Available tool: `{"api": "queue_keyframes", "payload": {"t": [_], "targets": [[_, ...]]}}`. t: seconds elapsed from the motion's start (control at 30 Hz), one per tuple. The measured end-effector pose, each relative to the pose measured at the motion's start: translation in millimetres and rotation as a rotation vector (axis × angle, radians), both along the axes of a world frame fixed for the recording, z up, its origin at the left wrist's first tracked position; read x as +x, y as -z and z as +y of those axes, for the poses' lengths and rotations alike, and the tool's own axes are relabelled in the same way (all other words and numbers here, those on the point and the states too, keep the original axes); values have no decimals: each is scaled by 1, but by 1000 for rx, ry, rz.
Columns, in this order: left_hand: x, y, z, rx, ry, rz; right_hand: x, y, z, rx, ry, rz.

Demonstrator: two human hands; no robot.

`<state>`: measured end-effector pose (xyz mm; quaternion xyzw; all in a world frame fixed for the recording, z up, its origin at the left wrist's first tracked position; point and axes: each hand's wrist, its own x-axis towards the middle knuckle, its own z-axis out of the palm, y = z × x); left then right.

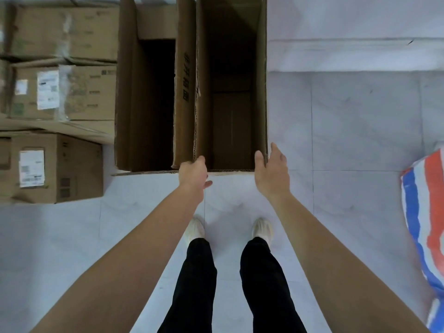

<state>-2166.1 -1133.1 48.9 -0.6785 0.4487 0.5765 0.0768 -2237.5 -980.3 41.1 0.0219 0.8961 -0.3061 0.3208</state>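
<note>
Floor (348,131): pale tiles, a person standing on it, seen from above.

Cartons (72,92): sealed and labelled, stacked at the left, just beside the open ones.

Box (262,92): tall, open-topped, upright on the floor straight ahead of the person. As far as the dark inside shows, it is empty. Its left wall lies against the left box (127,92), also open and also dark inside.

Bag (422,212): striped woven bag on the floor at the far right, well apart from the box.

Left hand (193,171): at the near-left corner of the box, fingers curled over the rim and gripping it, thumb free below the near edge.

Right hand (272,170): at the near-right corner, spread and not clamped. The thumb is just inside the rim and the fingers run along the outside of the wall. Whether skin touches card I cannot tell.

Shoes (195,228): near the box's front edge.

Risks, as I judge them:
- Only one corner is held. A lift or pull now would rack the tall walls and twist the box.
- The rim is bare corrugated edge, so a hard pinch could crease or tear it.
- The two boxes touch along one wall. Dragging this one could snag that wall and tip or shift the left box.
- The box is tall with little in it, so a pull toward the feet could topple it onto the shoes.
</note>
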Motion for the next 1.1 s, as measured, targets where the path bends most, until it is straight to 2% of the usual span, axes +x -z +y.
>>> {"api": "queue_keyframes", "payload": {"t": [0.07,0.13,0.27,0.33,0.47,0.6,0.73,0.87,0.93,1.1], "targets": [[-8,-31,-5,-210,254,11,-12,-41,-5,22,-28,106],[-23,-83,-16,-391,435,106,-33,-96,-9,-8,-50,232],[-70,-235,-35,-804,646,358,-92,-241,-19,-176,-31,478],[-90,-310,-40,-981,691,430,-115,-314,-19,-254,59,608],[-111,-446,-35,-1204,669,605,-134,-449,-8,-365,163,855],[-100,-543,-25,-1458,730,759,-115,-551,11,-371,197,1092],[-85,-586,-27,-1595,803,908,-73,-601,28,-213,149,1260],[-81,-579,-14,-1644,971,991,-21,-585,50,44,121,1418],[-81,-560,5,-1646,1099,1034,3,-565,69,186,166,1415],[-62,-530,105,-1548,1356,1254,90,-543,163,546,286,1218]]}}
